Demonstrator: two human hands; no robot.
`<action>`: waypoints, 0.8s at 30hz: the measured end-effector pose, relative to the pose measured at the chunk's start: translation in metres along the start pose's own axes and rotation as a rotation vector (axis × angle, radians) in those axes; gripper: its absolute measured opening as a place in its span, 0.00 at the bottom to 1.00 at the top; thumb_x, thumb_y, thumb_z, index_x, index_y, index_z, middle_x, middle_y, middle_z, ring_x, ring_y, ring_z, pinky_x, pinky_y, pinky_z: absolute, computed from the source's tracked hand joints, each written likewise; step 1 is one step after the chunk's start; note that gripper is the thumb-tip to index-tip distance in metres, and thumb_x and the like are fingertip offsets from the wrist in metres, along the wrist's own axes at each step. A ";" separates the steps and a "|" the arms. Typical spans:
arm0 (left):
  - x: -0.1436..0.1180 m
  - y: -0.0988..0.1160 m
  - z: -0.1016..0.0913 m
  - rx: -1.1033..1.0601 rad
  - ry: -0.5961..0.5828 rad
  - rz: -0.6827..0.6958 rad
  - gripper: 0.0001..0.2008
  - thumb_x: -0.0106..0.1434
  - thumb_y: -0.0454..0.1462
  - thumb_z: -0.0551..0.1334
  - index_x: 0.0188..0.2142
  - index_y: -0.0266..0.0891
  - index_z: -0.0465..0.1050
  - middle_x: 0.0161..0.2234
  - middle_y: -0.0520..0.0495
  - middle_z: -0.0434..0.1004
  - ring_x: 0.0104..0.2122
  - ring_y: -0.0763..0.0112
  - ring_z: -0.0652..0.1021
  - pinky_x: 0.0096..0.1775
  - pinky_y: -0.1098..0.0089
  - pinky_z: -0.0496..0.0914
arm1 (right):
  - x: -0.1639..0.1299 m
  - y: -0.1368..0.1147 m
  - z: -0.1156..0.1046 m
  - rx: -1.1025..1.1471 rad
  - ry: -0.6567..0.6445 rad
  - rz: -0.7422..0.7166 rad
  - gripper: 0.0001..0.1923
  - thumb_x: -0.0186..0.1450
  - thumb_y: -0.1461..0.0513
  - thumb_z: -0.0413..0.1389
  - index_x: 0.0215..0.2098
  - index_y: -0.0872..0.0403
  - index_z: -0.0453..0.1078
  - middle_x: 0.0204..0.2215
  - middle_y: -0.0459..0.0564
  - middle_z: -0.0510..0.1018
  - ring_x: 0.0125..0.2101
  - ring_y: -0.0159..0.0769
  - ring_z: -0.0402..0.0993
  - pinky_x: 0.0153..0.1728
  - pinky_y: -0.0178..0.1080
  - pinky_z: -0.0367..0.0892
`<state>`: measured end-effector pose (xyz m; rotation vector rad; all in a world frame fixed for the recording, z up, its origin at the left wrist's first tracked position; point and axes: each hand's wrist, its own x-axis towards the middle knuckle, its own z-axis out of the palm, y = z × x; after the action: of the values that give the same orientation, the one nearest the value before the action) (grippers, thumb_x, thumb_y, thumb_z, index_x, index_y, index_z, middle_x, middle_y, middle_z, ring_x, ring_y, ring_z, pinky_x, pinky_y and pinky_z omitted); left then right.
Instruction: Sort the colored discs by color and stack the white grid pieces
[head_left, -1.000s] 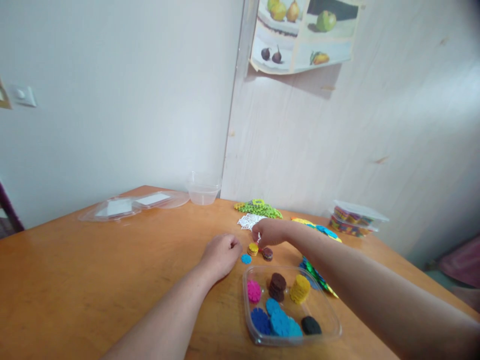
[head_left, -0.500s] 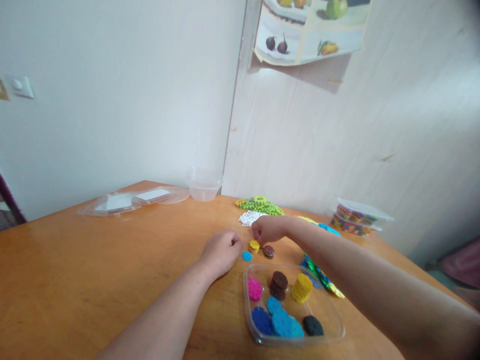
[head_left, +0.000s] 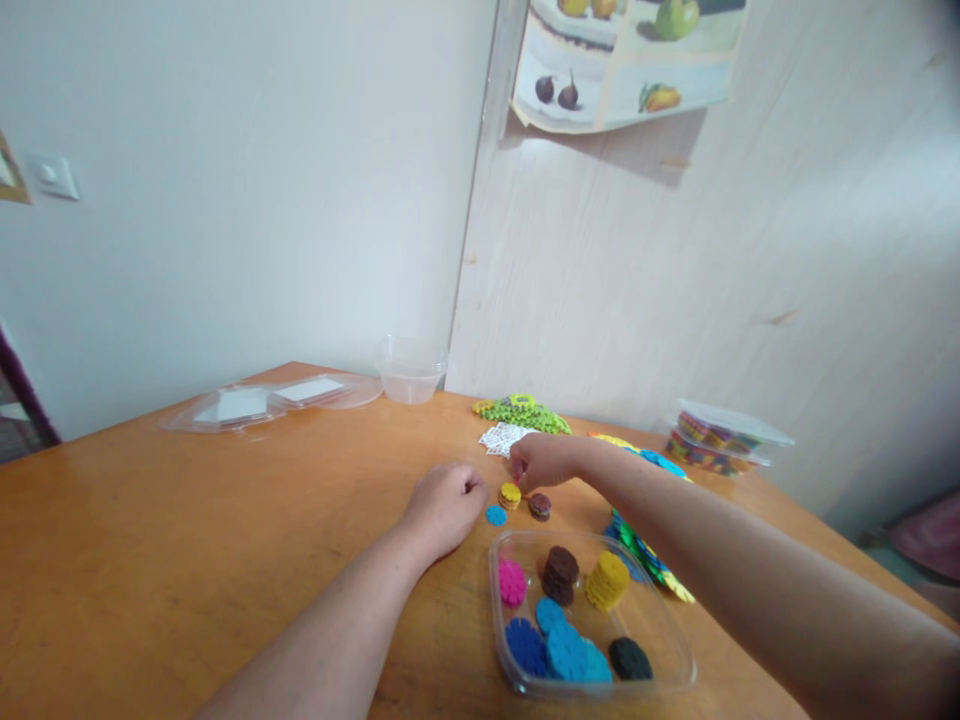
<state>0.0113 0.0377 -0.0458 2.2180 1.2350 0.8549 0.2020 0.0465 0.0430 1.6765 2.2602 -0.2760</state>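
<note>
My left hand [head_left: 446, 508] rests on the table, its fingers curled in, with nothing seen in them. Beside it lies a single light-blue notched plastic disc [head_left: 496, 515]. My right hand [head_left: 534, 460] reaches over from the right, fingers closed in a pinch just above a small stack of yellow discs [head_left: 510, 496]. A tiny pinkish bit shows at its fingertips, too small to name. To the right of the yellow stack stands a short brown stack [head_left: 540, 506]. Nearer me, a clear tray [head_left: 501, 655] holds pink, brown, yellow, blue and black discs.
White notched pieces [head_left: 502, 438] and a green heap [head_left: 529, 412] lie behind my right hand. More coloured discs [head_left: 649, 560] sit partly under my right forearm. Clear lids [head_left: 240, 405], a clear tub [head_left: 411, 375] and filled boxes [head_left: 724, 438] stand toward the walls.
The view has shifted slightly, so everything sits a little further right. Both hands keep nearly the same pose; my right hand stays by the yellow stack.
</note>
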 end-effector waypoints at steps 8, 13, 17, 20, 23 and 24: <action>-0.001 0.003 -0.002 0.005 0.003 0.014 0.08 0.58 0.36 0.56 0.24 0.39 0.70 0.27 0.50 0.75 0.29 0.71 0.71 0.30 0.73 0.58 | -0.004 0.003 0.002 0.087 0.077 0.000 0.11 0.50 0.63 0.62 0.33 0.56 0.73 0.31 0.46 0.77 0.30 0.33 0.69 0.26 0.31 0.57; -0.001 0.002 -0.002 0.000 -0.001 0.008 0.09 0.58 0.37 0.56 0.24 0.39 0.71 0.26 0.50 0.75 0.28 0.71 0.70 0.29 0.73 0.56 | -0.012 0.014 0.001 0.212 0.159 -0.002 0.08 0.54 0.69 0.55 0.33 0.56 0.71 0.28 0.44 0.76 0.29 0.30 0.68 0.26 0.29 0.58; 0.001 -0.002 0.001 -0.012 0.003 0.023 0.10 0.59 0.38 0.56 0.25 0.39 0.71 0.26 0.50 0.75 0.28 0.71 0.70 0.28 0.73 0.55 | -0.037 0.013 -0.005 0.313 0.255 -0.012 0.09 0.59 0.68 0.49 0.37 0.56 0.69 0.30 0.45 0.75 0.30 0.29 0.69 0.27 0.29 0.60; 0.002 -0.003 0.002 0.008 0.014 0.021 0.10 0.59 0.38 0.56 0.24 0.39 0.71 0.26 0.50 0.75 0.28 0.71 0.70 0.28 0.73 0.55 | -0.062 0.000 -0.005 0.474 0.339 -0.104 0.08 0.60 0.66 0.51 0.38 0.56 0.68 0.29 0.45 0.74 0.30 0.31 0.70 0.28 0.30 0.62; 0.002 -0.002 0.000 0.006 -0.009 0.019 0.10 0.58 0.38 0.56 0.24 0.39 0.72 0.26 0.49 0.75 0.28 0.71 0.70 0.28 0.73 0.55 | -0.086 -0.019 -0.003 0.528 0.366 -0.175 0.08 0.60 0.65 0.52 0.39 0.54 0.67 0.27 0.43 0.72 0.28 0.30 0.70 0.28 0.30 0.62; 0.002 -0.002 -0.001 -0.002 -0.019 0.024 0.10 0.58 0.38 0.56 0.24 0.39 0.72 0.26 0.49 0.75 0.28 0.71 0.70 0.28 0.73 0.56 | -0.093 -0.026 -0.001 0.519 0.370 -0.186 0.08 0.60 0.65 0.52 0.39 0.53 0.67 0.27 0.43 0.73 0.28 0.30 0.69 0.28 0.30 0.62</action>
<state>0.0105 0.0401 -0.0457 2.2381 1.2012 0.8422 0.2020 -0.0439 0.0770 1.8819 2.8056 -0.6994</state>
